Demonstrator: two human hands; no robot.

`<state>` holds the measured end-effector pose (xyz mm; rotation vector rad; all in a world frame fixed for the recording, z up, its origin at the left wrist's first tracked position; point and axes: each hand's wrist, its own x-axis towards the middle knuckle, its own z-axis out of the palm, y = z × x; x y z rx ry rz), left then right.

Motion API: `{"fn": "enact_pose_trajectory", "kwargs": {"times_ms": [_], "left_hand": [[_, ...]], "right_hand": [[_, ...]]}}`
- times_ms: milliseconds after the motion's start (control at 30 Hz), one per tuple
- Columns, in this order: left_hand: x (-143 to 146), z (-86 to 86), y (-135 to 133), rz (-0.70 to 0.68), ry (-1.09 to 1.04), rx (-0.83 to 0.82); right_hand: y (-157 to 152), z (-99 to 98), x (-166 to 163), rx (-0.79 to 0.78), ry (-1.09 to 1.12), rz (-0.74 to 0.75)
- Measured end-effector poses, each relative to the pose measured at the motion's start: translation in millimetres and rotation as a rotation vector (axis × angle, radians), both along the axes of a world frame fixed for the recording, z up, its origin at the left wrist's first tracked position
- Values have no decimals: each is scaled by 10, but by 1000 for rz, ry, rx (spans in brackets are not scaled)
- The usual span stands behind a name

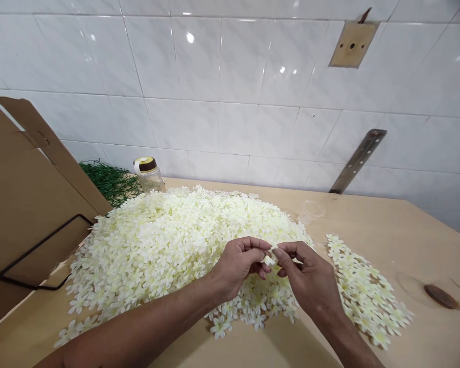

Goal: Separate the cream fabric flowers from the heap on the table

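Both hands meet over the front right side of a big pile of pale cream artificial flowers [168, 235]. My left hand [241, 266] is closed, its thumb and fingers pinching a small white artificial flower [268, 259]. From the other side, the thumb and forefinger of my right hand [308, 273] pinch the upper edge of this same flower. Fingers cover much of it, so its full shape is hidden. To the right of my right hand lies a separate strip of flat flowers [368, 294] on the table.
A cardboard box [30, 194] stands at the left, with a black wire frame [42, 243] by it. Behind the pile are green artificial foliage [109, 179] and a bottle with a brown and yellow lid [149, 174]. A metal bracket [356, 161] leans against the tiled wall [237, 128].
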<state>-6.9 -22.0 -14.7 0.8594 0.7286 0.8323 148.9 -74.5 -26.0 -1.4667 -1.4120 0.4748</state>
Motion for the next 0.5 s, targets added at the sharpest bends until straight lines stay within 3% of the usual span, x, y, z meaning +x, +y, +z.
{"fn": "enact_pose_trajectory", "kwargs": {"times_ms": [233, 400, 500], "left_hand": [[7, -59, 30, -50, -42, -67], [-2, -26, -5, -136, -29, 55], [-8, -10, -19, -117, 62, 138]], "right_hand": [[13, -15, -17, 157, -200, -15], [11, -16, -8, 233, -307, -18], [-3, -10, -13, 221, -295, 10]]}}
